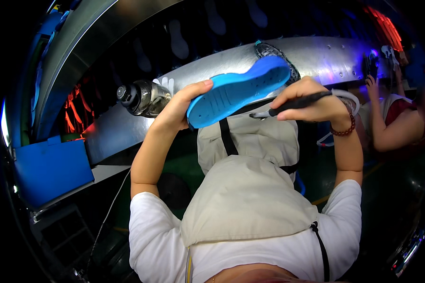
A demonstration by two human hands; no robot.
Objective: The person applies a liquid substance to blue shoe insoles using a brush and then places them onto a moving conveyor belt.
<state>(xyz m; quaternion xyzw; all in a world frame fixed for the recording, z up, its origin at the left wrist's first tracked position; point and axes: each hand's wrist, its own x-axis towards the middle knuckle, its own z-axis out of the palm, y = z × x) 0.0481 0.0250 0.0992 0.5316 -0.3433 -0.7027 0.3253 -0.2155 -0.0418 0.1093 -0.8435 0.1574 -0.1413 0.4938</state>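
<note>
A bright blue shoe sole (231,94) is tilted in front of me, its hollow inner side turned up toward me. My left hand (186,101) is closed round its left end, with the thumb over the rim. In my right hand (311,104) I grip a brush (297,103) with a dark handle and a pale tube at its back end. The bristles are just below the sole's lower edge; whether they touch it I cannot tell. Behind the sole's right end sits a dark bowl-like container (271,49), partly hidden.
A clear bottle with a black cap (144,98) lies on the metal ledge (118,134), left of my hand. Beyond the ledge, several pale soles (178,40) rest on a dark conveyor. A blue box (54,170) stands at left; a co-worker's arm (387,125) is at right.
</note>
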